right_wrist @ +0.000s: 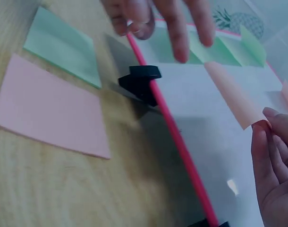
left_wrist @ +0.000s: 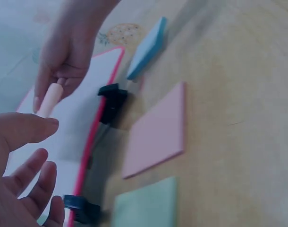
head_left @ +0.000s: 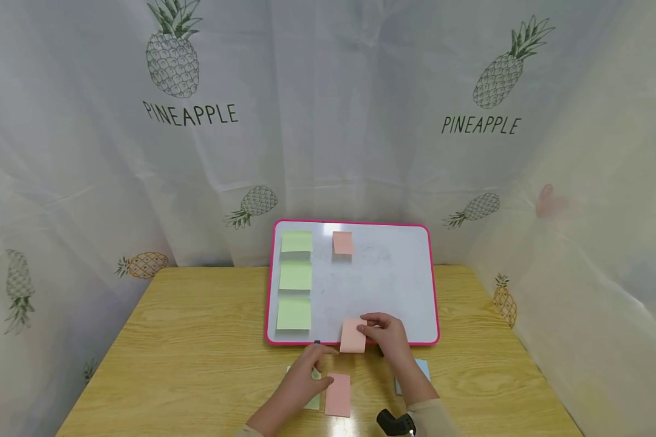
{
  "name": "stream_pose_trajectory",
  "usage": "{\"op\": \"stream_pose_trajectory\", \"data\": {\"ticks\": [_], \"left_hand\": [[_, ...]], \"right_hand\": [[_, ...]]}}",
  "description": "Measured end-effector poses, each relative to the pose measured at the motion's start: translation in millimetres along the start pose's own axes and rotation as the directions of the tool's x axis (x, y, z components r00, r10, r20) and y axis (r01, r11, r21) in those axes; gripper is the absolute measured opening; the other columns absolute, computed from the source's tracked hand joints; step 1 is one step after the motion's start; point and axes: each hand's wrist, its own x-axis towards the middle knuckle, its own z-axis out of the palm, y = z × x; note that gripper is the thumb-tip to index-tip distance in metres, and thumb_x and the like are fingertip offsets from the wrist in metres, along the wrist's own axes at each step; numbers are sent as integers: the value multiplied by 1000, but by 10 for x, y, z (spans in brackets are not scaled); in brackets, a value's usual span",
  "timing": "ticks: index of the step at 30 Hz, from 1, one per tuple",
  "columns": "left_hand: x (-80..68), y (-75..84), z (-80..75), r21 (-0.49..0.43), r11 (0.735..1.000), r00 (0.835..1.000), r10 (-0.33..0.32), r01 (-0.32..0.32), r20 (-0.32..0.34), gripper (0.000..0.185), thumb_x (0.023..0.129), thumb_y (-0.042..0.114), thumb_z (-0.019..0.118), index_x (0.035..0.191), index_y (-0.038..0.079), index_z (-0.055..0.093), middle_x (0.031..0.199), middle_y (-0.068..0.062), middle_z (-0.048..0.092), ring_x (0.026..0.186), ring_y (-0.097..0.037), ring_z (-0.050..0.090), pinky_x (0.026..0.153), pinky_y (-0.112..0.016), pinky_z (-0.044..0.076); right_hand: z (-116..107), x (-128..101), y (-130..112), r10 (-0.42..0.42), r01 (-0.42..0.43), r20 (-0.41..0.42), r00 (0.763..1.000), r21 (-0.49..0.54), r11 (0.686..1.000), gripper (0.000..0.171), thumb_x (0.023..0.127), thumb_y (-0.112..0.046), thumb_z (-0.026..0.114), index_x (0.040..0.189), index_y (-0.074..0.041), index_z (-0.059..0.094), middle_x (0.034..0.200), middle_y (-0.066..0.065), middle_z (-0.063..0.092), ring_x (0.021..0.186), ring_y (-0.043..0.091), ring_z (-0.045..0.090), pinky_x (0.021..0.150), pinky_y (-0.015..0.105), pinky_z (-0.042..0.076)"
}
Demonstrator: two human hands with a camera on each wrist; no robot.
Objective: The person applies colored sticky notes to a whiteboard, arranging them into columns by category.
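Observation:
Between thumb and fingers my right hand (head_left: 387,335) pinches a pink sticky note (head_left: 353,336) by its right edge, in front of the whiteboard's (head_left: 382,285) lower edge. In the right wrist view that note (right_wrist: 233,97) curls lengthwise. My left hand (head_left: 306,371) hovers to the left of the note with fingers loosely bent and nothing held; the left wrist view shows its fingers (left_wrist: 33,177) apart. Below it lie a pink sticky pad (head_left: 338,396) and a green sticky pad (head_left: 313,402), partly hidden by the hand. Several green notes (head_left: 295,275) and one pink note (head_left: 342,243) stick to the board.
A blue pad (left_wrist: 146,49) lies on the wooden table (head_left: 208,340), partly covered by my right forearm in the head view. Black clips (right_wrist: 139,82) stand at the board's near edge. A pineapple-print curtain (head_left: 350,121) hangs behind and beside the table.

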Motion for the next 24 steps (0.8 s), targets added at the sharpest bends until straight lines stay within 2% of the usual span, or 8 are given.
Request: {"op": "stream_pose_trajectory", "data": {"ticks": [3, 7, 10, 14, 19, 24], "left_hand": [[128, 113, -97, 51, 998, 999, 24, -22, -42, 43, 83, -1, 74, 120, 16, 63, 108, -7, 56, 82, -19, 51, 70, -27, 46], [296, 229, -228, 137, 990, 996, 35, -24, -82, 39, 84, 1, 73, 119, 16, 64, 114, -6, 58, 79, -17, 52, 66, -25, 46], [433, 301, -326, 237, 971, 993, 56, -29, -108, 37, 85, 6, 74, 119, 17, 64, 117, -2, 58, 81, -15, 53, 66, -25, 47], [639, 367, -467, 314, 948, 984, 107, -58, -142, 35, 86, 10, 74, 119, 18, 65, 119, 1, 59, 86, -19, 57, 72, -32, 49], [866, 377, -615, 385, 920, 968, 162, -77, -191, 32, 88, 14, 72, 119, 18, 66, 118, 2, 61, 93, -22, 58, 80, -38, 49], [1065, 350, -700, 437, 897, 954, 183, -63, -238, 28, 89, 15, 69, 118, 15, 67, 118, 1, 63, 102, -21, 56, 88, -41, 48]], "right_hand": [[-8, 106, -60, -16, 16, -15, 1000, -18, 1000, 25, 81, -6, 78, 104, 1, 72, 82, 8, 62, 70, 22, 66, 68, 35, 57], [-13, 230, -168, -34, 34, -19, 999, -26, 999, 23, 82, -8, 78, 103, -1, 72, 79, 7, 67, 65, 21, 65, 64, 35, 56], [-17, 322, -270, -55, 55, -19, 998, -26, 998, 20, 84, -10, 77, 102, -3, 73, 79, 7, 69, 60, 18, 60, 61, 33, 53], [-14, 433, -388, -95, 96, -18, 995, 43, 994, 15, 87, -6, 73, 100, 1, 73, 82, 11, 70, 58, 19, 62, 58, 31, 54], [21, 513, -435, -161, 161, -5, 987, 134, 978, 13, 87, -2, 71, 97, 5, 72, 86, 16, 72, 73, 23, 70, 70, 36, 57], [74, 539, -393, -202, 200, -3, 979, 179, 963, 18, 83, -11, 78, 96, 0, 76, 95, 13, 73, 89, 24, 70, 83, 36, 54]]}}
